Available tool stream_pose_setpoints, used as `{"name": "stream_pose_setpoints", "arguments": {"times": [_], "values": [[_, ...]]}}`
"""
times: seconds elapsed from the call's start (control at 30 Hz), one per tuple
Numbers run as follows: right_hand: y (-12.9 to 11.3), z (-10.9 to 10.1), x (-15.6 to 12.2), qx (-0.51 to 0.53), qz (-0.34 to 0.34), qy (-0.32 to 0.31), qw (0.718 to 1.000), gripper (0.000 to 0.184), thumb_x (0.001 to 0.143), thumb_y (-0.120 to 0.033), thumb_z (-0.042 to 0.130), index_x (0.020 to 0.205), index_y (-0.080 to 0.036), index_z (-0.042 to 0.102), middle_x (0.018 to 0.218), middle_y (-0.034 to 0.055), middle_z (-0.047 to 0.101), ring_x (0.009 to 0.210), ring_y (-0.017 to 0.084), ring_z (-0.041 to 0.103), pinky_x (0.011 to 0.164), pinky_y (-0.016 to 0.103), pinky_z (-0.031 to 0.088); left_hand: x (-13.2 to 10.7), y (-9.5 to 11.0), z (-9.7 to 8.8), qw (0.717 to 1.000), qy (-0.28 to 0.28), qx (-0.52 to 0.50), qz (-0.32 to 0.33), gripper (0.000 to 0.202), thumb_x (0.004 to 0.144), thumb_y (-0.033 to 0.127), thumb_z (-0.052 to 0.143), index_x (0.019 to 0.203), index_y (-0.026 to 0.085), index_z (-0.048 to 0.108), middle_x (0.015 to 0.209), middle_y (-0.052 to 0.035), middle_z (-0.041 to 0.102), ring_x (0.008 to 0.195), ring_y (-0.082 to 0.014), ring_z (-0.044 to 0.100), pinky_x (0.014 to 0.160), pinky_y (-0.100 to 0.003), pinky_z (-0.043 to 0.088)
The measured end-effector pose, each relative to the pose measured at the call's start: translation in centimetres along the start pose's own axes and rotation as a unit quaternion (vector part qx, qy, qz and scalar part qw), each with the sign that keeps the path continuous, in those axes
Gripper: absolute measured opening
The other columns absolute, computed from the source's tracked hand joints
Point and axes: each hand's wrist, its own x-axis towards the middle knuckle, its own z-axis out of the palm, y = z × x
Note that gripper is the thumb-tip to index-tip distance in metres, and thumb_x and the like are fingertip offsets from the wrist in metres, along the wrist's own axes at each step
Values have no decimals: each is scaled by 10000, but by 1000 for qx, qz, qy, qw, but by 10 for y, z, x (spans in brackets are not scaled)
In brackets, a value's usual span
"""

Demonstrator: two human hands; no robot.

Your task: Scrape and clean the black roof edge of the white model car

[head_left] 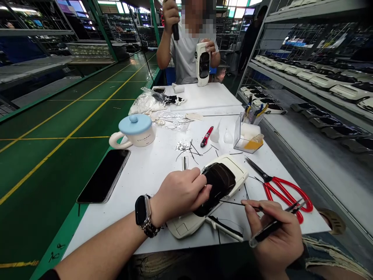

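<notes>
A cream-white model car (230, 182) with a dark cabin lies slantwise on the white table top, one door (225, 228) swung out toward me. My left hand (186, 190), wearing a smartwatch, is closed over the car's side, with curled fingers and thumb against the dark cabin; what the fingertips pinch is hidden. To the right of the car, my right hand (275, 229) pinches a thin black strip (233, 202) whose far end reaches the cabin edge. Across the same palm rests a slim dark tool (269, 229) with pointed metal ends, apparently tweezers.
Red-handled scissors (279, 186) lie at right, below a clear box (247, 136) of tools. A red cutter (206, 137), black strip scraps, a lidded mug (136, 130) and a phone (105, 177) share the table. Opposite, a person holds another white car (202, 64). Shelves (314, 77) carry more cars.
</notes>
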Motion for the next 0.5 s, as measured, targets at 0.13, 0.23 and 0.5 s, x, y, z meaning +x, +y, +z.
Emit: {"name": "stream_pose_setpoints", "arguments": {"times": [0.13,0.23,0.5], "values": [[0,0,-2,-6,-4,-2,1000,334,677,37,687,934,-145,578,797,33,657,732,182,655,614,312,492,-1,2,1,1000,-3,-12,0,292,905,323,401,653,192,470,596,17,456,484,-117,398,419,-263,260],[1,-1,-1,1,2,-6,1000,320,679,27,692,922,-148,577,788,35,664,723,182,653,607,311,496,-2,2,3,1000,-5,-18,-2,303,909,343,385,658,194,464,601,17,451,482,-116,401,416,-258,269],[-9,-28,31,-19,-25,149,988,271,691,-58,711,887,-151,548,699,-19,614,648,149,635,667,320,502,1,7,-2,997,-51,-59,-3,396,773,578,468,708,188,483,680,-4,478,539,-138,423,449,-273,332]]}}
